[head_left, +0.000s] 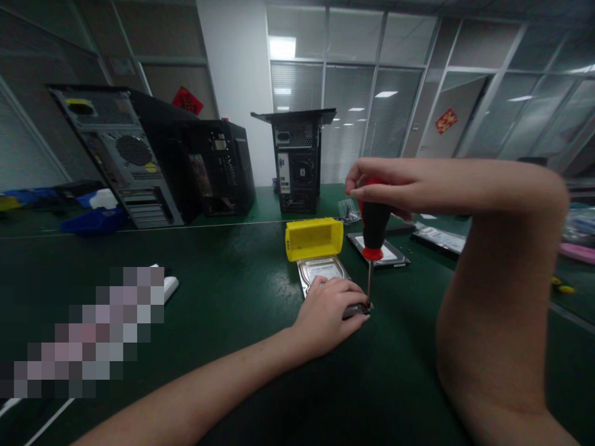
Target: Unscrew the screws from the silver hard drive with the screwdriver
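My right hand [385,186] is wrapped round the top of a red and black screwdriver [375,226], which stands nearly upright. Its metal shaft points down to the end of a small dark part [356,311]. That part is gripped between the fingers and thumb of my left hand [331,313], low over the green mat. Just behind my left hand lies a silver hard drive [320,270], partly covered by the fingers. The screwdriver's tip meets the dark part close to my left fingertips; the exact contact is too small to make out.
A yellow bin [315,240] lies behind the drive. More drives [395,253] [439,240] are at the right. Computer cases [134,155] [223,167] [298,164] stand at the back. A blue bin [95,221] and a blurred-out object [93,328] are at the left.
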A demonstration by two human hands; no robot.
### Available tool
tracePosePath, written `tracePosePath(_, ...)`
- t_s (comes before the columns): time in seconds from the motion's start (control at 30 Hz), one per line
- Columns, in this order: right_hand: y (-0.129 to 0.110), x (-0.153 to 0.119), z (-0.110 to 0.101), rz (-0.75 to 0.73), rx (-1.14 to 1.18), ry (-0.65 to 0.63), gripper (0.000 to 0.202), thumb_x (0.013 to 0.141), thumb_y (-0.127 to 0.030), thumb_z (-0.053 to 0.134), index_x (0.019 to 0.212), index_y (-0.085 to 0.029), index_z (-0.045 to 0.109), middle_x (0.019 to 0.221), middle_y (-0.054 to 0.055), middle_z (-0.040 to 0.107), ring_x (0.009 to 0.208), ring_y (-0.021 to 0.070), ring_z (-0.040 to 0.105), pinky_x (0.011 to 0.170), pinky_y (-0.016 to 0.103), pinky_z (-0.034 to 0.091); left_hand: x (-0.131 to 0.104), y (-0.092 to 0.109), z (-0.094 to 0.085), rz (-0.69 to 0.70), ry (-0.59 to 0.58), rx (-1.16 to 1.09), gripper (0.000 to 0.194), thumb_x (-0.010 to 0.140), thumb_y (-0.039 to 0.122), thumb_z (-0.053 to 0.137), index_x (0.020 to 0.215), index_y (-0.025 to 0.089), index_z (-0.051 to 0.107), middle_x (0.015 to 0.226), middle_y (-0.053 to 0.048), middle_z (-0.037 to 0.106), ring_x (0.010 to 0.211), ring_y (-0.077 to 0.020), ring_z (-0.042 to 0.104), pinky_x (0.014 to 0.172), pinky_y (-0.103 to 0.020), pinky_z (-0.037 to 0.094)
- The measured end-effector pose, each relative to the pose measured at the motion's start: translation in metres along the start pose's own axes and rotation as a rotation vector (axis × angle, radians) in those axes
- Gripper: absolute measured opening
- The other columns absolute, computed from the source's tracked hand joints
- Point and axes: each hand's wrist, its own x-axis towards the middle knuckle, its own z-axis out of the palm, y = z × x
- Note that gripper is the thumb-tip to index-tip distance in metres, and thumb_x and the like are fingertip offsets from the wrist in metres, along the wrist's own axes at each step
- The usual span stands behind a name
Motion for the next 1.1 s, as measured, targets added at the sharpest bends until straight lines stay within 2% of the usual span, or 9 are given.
tracePosePath(0.2, 0.0019, 0.0043, -0.0024, -0.058, 0.007, -0.089, 0.038, 0.081, -0.053, 0.046, 0.097, -0.021, 0.06, 0.084, 0.004, 0.063, 0.064, 0.0119, 0.054, 0.051, 0.024, 0.037, -0.0002, 0.0, 0.0002, -0.002, 0.001, 0.005, 0.017, 0.085, 0.029, 0.058, 0.101, 0.026, 0.062, 0.11, 0.002, 0.062, 0.106, -0.0185, 0.053, 0.086, -0.036, 0.032)
tracePosePath(0.37, 0.005, 0.0049, -0.0013, 0.032, -0.02, -0.02, 0.045, 0.08, -0.058, 0.045, 0.097, -0.02, 0.061, 0.082, 0.005, 0.064, 0.062, 0.0125, 0.055, 0.052, 0.025, 0.039, -0.0001, 0.001, 0.0001, -0.004, -0.007, 0.013, 0.018, 0.085, 0.028, 0.058, 0.102, 0.026, 0.062, 0.111, 0.002, 0.062, 0.106, -0.0183, 0.053, 0.086, -0.036, 0.032)
tracePosePath(0.5, 0.0045, 0.0035, -0.0005, 0.089, -0.016, 0.006, 0.045, 0.083, -0.056, 0.04, 0.099, -0.019, 0.059, 0.081, 0.006, 0.063, 0.058, 0.0122, 0.054, 0.051, 0.026, 0.04, 0.0004, 0.0013, 0.0003, -0.003, -0.01, 0.016, 0.017, 0.085, 0.029, 0.058, 0.101, 0.026, 0.063, 0.11, 0.002, 0.062, 0.106, -0.0184, 0.053, 0.086, -0.036, 0.032)
tracePosePath(0.73, 0.0014, 0.0024, -0.0001, 0.03, 0.02, -0.005, 0.038, 0.084, -0.047, 0.042, 0.109, -0.021, 0.054, 0.09, 0.006, 0.063, 0.062, 0.0136, 0.056, 0.051, 0.025, 0.041, 0.0002, 0.001, 0.0, -0.002, -0.008, 0.016, 0.017, 0.085, 0.029, 0.058, 0.101, 0.025, 0.062, 0.111, 0.002, 0.062, 0.106, -0.0182, 0.053, 0.087, -0.036, 0.033)
tracePosePath(0.9, 0.0044, 0.0046, -0.0005, 0.01, -0.028, -0.018, 0.041, 0.083, -0.052, 0.043, 0.104, -0.021, 0.059, 0.085, 0.004, 0.063, 0.062, 0.0128, 0.056, 0.051, 0.025, 0.04, -0.0001, 0.0015, 0.0001, -0.005, -0.004, 0.018, 0.018, 0.085, 0.029, 0.058, 0.102, 0.026, 0.062, 0.111, 0.002, 0.061, 0.106, -0.0179, 0.053, 0.087, -0.036, 0.033)
tracePosePath(1.1, 0.0061, 0.0038, -0.0013, 0.075, -0.058, 0.03, 0.052, 0.079, -0.06, 0.043, 0.1, -0.017, 0.064, 0.074, 0.005, 0.063, 0.054, 0.0113, 0.052, 0.049, 0.026, 0.037, 0.0003, 0.002, -0.0003, -0.012, -0.027, 0.03, 0.018, 0.086, 0.029, 0.057, 0.103, 0.026, 0.062, 0.111, 0.001, 0.061, 0.107, -0.0193, 0.052, 0.088, -0.036, 0.033)
